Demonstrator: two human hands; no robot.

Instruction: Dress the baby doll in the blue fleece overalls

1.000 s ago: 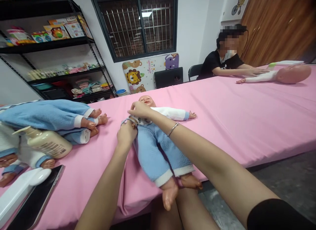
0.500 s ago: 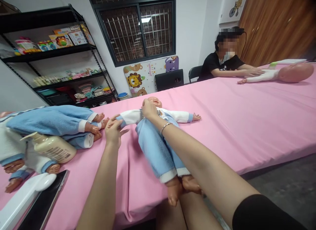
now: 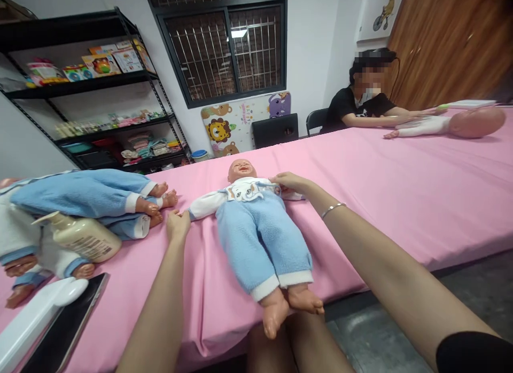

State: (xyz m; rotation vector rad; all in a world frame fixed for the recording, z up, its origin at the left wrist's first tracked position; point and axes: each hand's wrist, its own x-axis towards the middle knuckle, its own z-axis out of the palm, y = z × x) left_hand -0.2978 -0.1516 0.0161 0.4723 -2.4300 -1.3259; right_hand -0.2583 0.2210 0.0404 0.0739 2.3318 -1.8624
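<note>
A baby doll in blue fleece trousers and a white top lies face up on the pink table cover, its feet hanging over the near edge. My left hand grips the doll's left-side wrist at the end of the white sleeve. My right hand, with a bracelet on the wrist, rests with fingers stretched flat on the doll's other arm near the shoulder.
Two more dolls in blue lie stacked at the left with a cream pump bottle, a white object and a dark tablet. Another person sits at the far right with a bare doll. Black shelves stand behind.
The doll has been laid flat with its arms spread. My right hand moved from the doll's neck to its far arm. My left hand closed on the near wrist.
</note>
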